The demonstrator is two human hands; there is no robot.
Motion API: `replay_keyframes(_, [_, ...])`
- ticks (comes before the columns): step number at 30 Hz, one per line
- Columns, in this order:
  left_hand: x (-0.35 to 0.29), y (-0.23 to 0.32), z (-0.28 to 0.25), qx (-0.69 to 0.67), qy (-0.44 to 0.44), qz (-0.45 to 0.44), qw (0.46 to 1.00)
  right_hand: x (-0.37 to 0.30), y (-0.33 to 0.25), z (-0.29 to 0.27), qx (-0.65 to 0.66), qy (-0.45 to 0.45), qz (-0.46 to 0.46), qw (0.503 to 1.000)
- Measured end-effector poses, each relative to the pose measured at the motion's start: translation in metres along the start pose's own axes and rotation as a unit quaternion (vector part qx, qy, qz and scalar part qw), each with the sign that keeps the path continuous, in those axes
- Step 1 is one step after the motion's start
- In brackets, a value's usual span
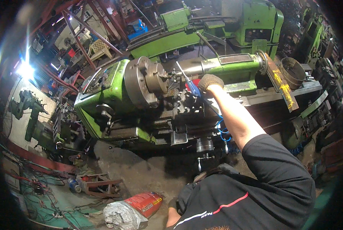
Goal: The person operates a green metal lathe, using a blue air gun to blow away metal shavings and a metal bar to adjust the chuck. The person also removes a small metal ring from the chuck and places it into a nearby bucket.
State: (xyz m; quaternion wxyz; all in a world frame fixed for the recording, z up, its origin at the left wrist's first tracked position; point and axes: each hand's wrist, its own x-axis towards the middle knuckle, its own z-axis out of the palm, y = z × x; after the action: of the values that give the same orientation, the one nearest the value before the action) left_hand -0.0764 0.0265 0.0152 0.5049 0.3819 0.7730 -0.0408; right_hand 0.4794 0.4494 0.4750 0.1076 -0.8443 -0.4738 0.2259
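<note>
My right hand (211, 81), in a brownish work glove, reaches over the carriage of a green lathe (232, 73). Its fingers look curled down; what they grip, if anything, is hidden, though a bit of red shows beside them. Just left of the glove is a blue tool (193, 89) with a long pale nozzle, like an air blow gun, slanting up left over the tool post (188, 103). A round workpiece (156, 78) sits in the large chuck (137, 82). A short stretch of my left arm (173, 217) shows at the lower edge; its fingers cannot be made out.
A coiled blue hose (222, 128) hangs at the lathe's front, near crank handles (199, 165). A rusty bucket (293, 71) and a yellow-marked beam (282, 86) rest at the right end. A red and silver sack (135, 209) lies on the floor. Another green machine (179, 38) stands behind.
</note>
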Motion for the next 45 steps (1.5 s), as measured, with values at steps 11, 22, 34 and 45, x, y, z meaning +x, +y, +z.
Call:
replay_keyframes(11, [-0.007,-0.011,0.002,-0.121,0.015,-0.069,0.990,0.008,0.013,0.006,0.017,0.031,-0.006,0.999])
replay_keyframes(22, [-0.059,-0.002,0.039,-0.224,0.039,-0.119,0.966,-0.039,0.089,0.038,0.350,0.338,-0.128,0.864])
replay_keyframes(34, [-0.092,0.012,0.023,0.013,-0.025,-0.094,0.995,-0.270,0.554,0.300,0.177,-0.028,0.174,0.968])
replay_keyframes(45, [-0.020,0.074,-0.007,0.086,-0.004,0.121,0.989,-0.331,0.686,0.354,-0.178,-0.445,0.021,0.877])
